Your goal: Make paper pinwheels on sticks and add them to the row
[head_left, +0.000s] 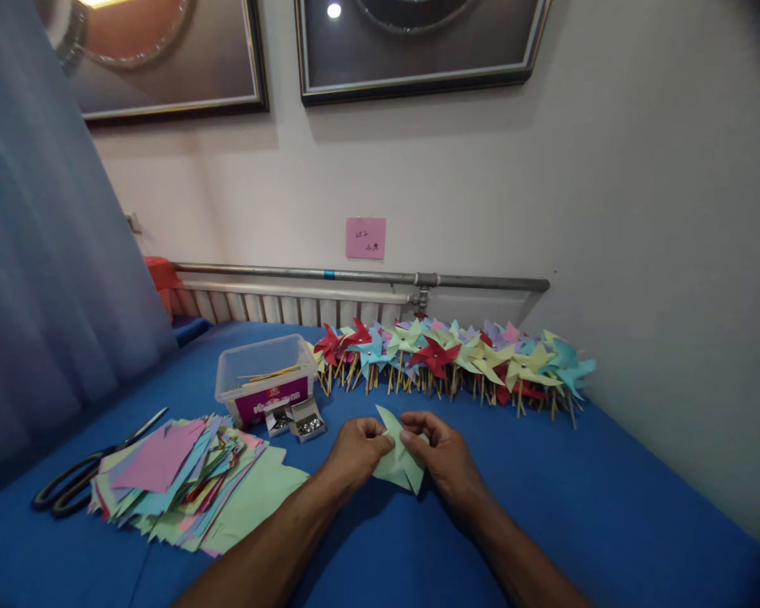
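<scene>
Between my two hands, a pale green paper square (396, 467) with slits cut in from its corners is held just over the blue cloth. My left hand (356, 452) pinches its left side between thumb and fingers. On the other side, my right hand (442, 452) has thumb and fingers closed on the paper's right edge. One corner of the sheet points up between the hands. Whether a pin is in the paper, I cannot tell. Beyond my left hand sit two small open boxes of shiny metal pins (307, 421).
Finished paper pinwheels (435, 358) on sticks lie in a row along the wall. A clear plastic tub (263, 363) holds thin sticks. At left are a stack of coloured paper (165, 460) and black-handled scissors (76, 481). A radiator (291, 306) runs behind the table.
</scene>
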Motion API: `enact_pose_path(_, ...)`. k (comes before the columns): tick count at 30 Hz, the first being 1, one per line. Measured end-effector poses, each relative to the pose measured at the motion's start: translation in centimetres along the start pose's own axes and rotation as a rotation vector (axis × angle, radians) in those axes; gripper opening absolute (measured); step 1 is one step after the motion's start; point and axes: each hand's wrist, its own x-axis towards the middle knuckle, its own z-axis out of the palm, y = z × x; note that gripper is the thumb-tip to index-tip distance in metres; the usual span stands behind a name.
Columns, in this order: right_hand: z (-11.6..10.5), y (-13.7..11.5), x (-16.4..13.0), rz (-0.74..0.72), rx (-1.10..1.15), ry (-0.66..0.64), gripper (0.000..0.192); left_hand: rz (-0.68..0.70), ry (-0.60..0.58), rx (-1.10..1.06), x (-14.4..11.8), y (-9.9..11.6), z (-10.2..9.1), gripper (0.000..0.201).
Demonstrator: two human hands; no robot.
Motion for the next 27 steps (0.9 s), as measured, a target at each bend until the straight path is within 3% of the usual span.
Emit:
enact_pose_path(13, 0.3, -0.5, -0.3, -0.015, -0.16, 0.046, 0.03, -0.078, 0.009, -0.107, -0.5, 0.7, 0.4, 0.024)
enact_pose_path(27, 0.9, -0.7, -0.6, -0.014, -0.156, 0.064, 0.024, -0.116, -0.025, -0.156, 0.1, -0.6, 0.3, 0.025)
